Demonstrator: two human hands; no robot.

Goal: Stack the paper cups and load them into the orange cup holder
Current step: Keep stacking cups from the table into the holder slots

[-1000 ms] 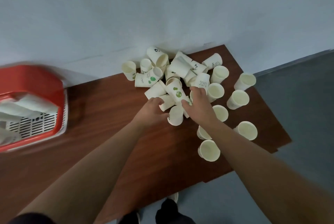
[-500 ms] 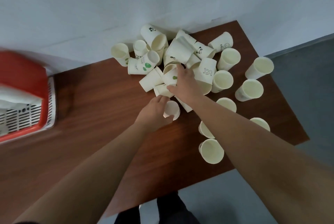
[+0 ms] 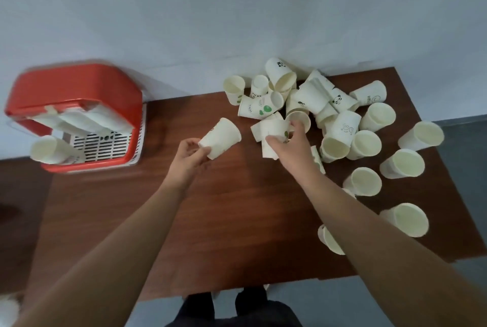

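**Grabbing cups, both hands**

The left hand [image 3: 188,158] is pinching one paper cup [image 3: 220,138] by its base, mouth pointing to 1 o'clock. The right hand [image 3: 287,142] is curling round a second cup [image 3: 271,128] at the pile's [image 3: 311,99] 7 o'clock edge. The orange cup holder [image 3: 79,89] is sitting on the table [image 3: 237,221] at 9 o'clock.

The dark wooden table [image 3: 237,221] in front of me carries the orange cup holder [image 3: 79,84] at its far left. Tumbled paper cups [image 3: 311,99] lie heaped at the far right, and upright cups [image 3: 403,167] stand singly nearer the right edge.
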